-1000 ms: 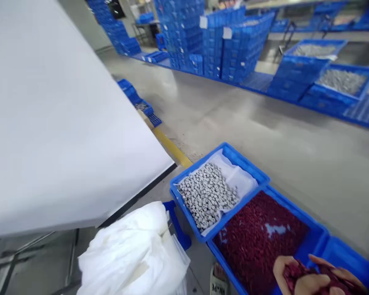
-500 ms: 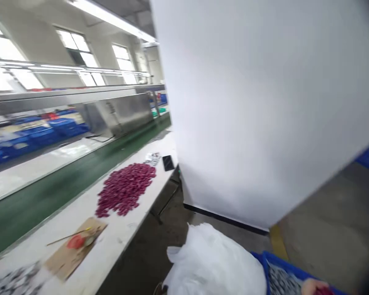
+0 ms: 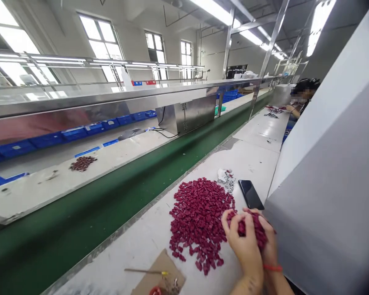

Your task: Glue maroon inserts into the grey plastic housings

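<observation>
My left hand [image 3: 240,234] and my right hand [image 3: 269,237] are cupped together around a clump of small dark red pieces [image 3: 258,230]. Some of the clump shows between the curled fingers, while the palms are hidden. A red band [image 3: 273,268] circles the right wrist. Just left of the hands, a wide pile of the same dark red pieces [image 3: 199,209] spreads over the white table [image 3: 258,157]. The pieces are too small for me to tell their kind. Behind the hands lies a black phone [image 3: 251,194], with small silvery grey bits [image 3: 229,180] beside it.
A brown board [image 3: 156,272] with a thin stick [image 3: 144,270] lies at the near table end. A green conveyor belt [image 3: 147,188] runs along the left. To the right stands a white panel [image 3: 329,164]. Farther down the table sits another person [image 3: 304,92].
The view has swung left and come nearer the red pile. My hands are now beside it with red pieces; earlier, one hand with red pieces showed over a blue crate at bottom right.
</observation>
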Motion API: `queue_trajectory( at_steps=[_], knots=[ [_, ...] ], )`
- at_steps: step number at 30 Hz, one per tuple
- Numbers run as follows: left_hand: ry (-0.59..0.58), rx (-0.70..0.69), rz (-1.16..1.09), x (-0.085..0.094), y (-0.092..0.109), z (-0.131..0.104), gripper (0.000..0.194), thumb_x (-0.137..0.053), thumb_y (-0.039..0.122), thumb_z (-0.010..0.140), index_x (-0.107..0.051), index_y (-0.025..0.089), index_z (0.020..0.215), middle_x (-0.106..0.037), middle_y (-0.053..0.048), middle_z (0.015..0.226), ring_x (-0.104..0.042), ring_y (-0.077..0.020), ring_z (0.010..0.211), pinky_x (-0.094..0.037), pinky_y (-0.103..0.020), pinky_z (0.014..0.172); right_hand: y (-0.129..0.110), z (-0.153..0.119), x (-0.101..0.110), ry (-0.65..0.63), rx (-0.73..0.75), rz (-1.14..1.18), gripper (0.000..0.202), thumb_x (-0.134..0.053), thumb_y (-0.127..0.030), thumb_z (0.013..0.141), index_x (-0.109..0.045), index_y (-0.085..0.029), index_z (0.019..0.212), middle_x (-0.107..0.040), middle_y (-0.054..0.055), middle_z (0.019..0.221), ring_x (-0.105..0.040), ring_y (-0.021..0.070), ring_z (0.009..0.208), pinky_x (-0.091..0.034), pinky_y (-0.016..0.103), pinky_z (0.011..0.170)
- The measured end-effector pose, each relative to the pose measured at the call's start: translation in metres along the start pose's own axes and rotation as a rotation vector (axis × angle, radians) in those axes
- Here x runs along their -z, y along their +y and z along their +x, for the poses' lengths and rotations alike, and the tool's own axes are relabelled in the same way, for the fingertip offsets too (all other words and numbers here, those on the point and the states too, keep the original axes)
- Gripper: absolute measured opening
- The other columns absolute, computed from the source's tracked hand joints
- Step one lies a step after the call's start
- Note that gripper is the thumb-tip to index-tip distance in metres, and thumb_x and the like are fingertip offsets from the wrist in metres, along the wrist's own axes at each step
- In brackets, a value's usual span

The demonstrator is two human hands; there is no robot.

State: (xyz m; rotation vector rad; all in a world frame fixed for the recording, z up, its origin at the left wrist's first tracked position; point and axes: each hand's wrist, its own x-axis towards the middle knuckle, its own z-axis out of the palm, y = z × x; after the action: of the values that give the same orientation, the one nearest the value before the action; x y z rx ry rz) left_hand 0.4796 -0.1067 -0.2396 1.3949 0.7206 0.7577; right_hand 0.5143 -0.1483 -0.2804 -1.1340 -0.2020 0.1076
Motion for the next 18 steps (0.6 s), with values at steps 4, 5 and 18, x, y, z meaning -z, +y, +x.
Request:
queue_trajectory(
  at_steps=[4, 5, 18],
  knots=[
    [0.074, -0.031, 0.086, 0.016, -0.042, 0.079, 0.017, -0.062, 0.030, 0.090, -0.065, 0.015, 0.098, -0.062, -0.008, 0.120, -0.057, -0.0248, 0.113, -0.046, -0.050, 0.097, 0.074, 0.047, -0.041, 0.058, -0.057, -0.011, 0.035, -0.057, -0.047, 0.094, -0.061, -0.014, 0.103, -0.063, 0.007, 0.104, -0.062, 0.0197, 0.094, -0.053, 0.040, 0.085],
    [0.081, -0.036, 0.101, 0.020, -0.053, 0.093, 0.016, -0.062, 0.030, 0.090, -0.065, 0.015, 0.096, -0.062, -0.008, 0.120, -0.057, -0.0247, 0.114, -0.046, -0.050, 0.098, 0.089, 0.053, -0.049, 0.067, -0.062, -0.024, 0.035, -0.057, -0.047, 0.095, -0.061, -0.013, 0.103, -0.063, 0.007, 0.104, -0.062, 0.0199, 0.096, -0.052, 0.041, 0.087],
    [-0.017, -0.147, 0.174, 0.049, -0.102, 0.160, 0.021, -0.060, 0.032, 0.092, -0.064, 0.016, 0.104, -0.064, -0.007, 0.116, -0.060, -0.0235, 0.109, -0.048, -0.048, 0.095, 0.141, 0.086, -0.080, 0.226, 0.005, -0.307, 0.023, -0.063, -0.034, 0.093, -0.062, -0.013, 0.102, -0.062, 0.006, 0.108, -0.060, 0.0205, 0.101, -0.050, 0.042, 0.091]
  ],
)
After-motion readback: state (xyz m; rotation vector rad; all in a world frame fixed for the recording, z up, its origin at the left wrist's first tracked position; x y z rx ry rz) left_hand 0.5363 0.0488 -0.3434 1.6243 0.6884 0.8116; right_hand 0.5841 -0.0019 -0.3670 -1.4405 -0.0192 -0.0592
